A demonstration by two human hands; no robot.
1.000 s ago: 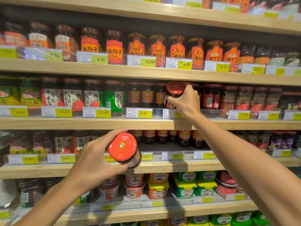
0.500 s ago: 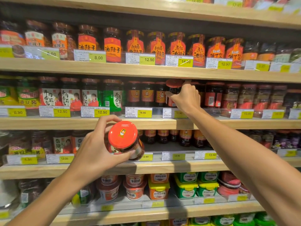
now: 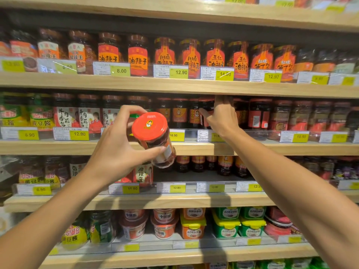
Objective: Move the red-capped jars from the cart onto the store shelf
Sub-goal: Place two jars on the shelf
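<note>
Your left hand [image 3: 116, 152] is clamped on a red-capped jar [image 3: 153, 138] held in front of the store shelf [image 3: 272, 148]; its long axis tilts, cap toward you and up-left, base toward the shelf. Your right hand [image 3: 221, 117] wraps a second jar [image 3: 206, 111], standing upright in the shelf row

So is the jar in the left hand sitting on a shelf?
No, the left hand holds the red-capped jar tilted in the air before the shelves.
</note>
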